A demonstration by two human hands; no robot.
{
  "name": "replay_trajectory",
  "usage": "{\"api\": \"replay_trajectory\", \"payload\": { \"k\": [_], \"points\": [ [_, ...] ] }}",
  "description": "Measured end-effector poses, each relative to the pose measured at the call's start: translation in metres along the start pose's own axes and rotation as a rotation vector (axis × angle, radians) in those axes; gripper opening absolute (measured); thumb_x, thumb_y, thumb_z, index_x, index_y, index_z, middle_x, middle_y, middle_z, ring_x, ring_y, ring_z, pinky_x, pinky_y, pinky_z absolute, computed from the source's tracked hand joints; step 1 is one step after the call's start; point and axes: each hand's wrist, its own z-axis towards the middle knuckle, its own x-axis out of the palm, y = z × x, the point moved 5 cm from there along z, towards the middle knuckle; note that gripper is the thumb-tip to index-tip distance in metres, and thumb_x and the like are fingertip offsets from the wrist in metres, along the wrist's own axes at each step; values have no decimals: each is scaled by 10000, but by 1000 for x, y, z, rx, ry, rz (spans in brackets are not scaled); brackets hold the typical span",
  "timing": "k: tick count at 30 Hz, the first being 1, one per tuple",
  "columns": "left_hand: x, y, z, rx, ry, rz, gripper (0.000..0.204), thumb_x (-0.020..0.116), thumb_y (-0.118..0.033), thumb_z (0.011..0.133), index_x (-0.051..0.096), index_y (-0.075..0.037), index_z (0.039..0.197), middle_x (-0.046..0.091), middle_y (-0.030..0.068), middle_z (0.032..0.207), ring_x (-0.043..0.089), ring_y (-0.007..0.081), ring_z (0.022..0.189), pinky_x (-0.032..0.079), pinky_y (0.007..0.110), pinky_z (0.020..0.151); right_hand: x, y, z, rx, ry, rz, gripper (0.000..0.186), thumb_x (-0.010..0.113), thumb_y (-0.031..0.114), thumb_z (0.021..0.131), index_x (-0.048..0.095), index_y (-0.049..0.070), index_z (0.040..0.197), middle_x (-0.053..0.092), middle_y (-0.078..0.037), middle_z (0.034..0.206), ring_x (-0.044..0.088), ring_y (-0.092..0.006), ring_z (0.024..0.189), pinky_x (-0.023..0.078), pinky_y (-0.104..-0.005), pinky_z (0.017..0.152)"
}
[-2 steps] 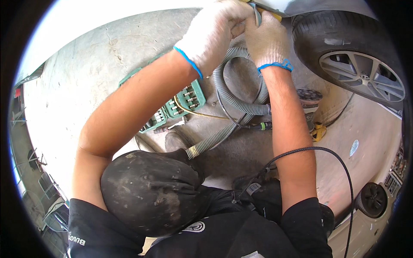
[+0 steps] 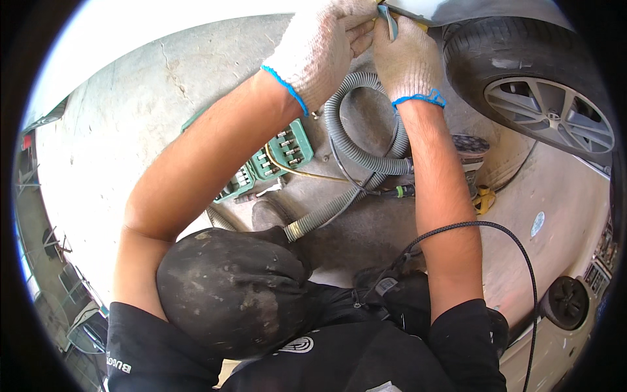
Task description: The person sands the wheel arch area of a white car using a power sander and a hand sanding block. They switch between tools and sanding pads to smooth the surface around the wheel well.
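Both arms are stretched up and away from the body, and the two gloved hands meet at the very top of the view, right against the lower edge of the car body [image 2: 418, 10]. The left hand [image 2: 320, 42], in a white knit glove with a blue cuff, is curled, its fingers bent in toward the right hand. The right hand [image 2: 408, 59], gloved the same way, is closed round a thin, flat, bluish-grey strip [image 2: 390, 21] — possibly a blade or a scraper, though so little of it shows that I cannot tell which. Its long axis runs roughly up and down in the picture, the far end pointing up toward the bodywork, the near end tucked between the two gloves. Whether the left hand actually pinches the strip or only rests against it I cannot tell; its fingertips are touching or just beside it.

Just to the right of the hands stands the tyre [image 2: 496, 59] with its silver alloy wheel [image 2: 555, 117]. Below the hands, on the concrete floor [image 2: 130, 130], a grey ribbed hose [image 2: 353, 150] loops round and trails down toward the person's knee — its metal end lies near the dark, dusty trouser leg [image 2: 235, 287]. A green case of sockets [image 2: 274, 157] lies open under the left forearm. A thin black cable [image 2: 516, 242] arcs over the right upper arm.
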Motion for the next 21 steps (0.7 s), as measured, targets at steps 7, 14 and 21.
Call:
{"api": "replay_trajectory", "payload": {
  "k": [7, 14, 21],
  "points": [
    [1, -2, 3, 54, 9, -217, 450, 351, -268, 990, 456, 14, 1324, 521, 144, 1328, 420, 289, 1285, 322, 384, 1104, -13, 8, -2, -5, -14, -113, 333, 474, 349, 924, 667, 90, 1007, 671, -230, 995, 619, -460, 949, 508, -524, 811],
    [31, 1, -14, -711, 72, -3279, 288, 485, -222, 895, 635, -107, 1113, 603, 1, 1186, 487, 140, 1188, 351, 282, 1056, -7, 4, -1, -35, -15, -112, 313, 492, 335, 902, 679, 112, 1016, 668, -216, 1022, 616, -459, 960, 510, -516, 825],
    [38, -8, -15, -847, 461, -3678, 215, 478, -168, 898, 623, -107, 1045, 625, 13, 1086, 526, 142, 1145, 405, 277, 978, -3, 1, 1, -6, -58, -79, 309, 487, 322, 921, 690, 101, 994, 673, -235, 974, 629, -466, 920, 519, -525, 802]
  ]
}}
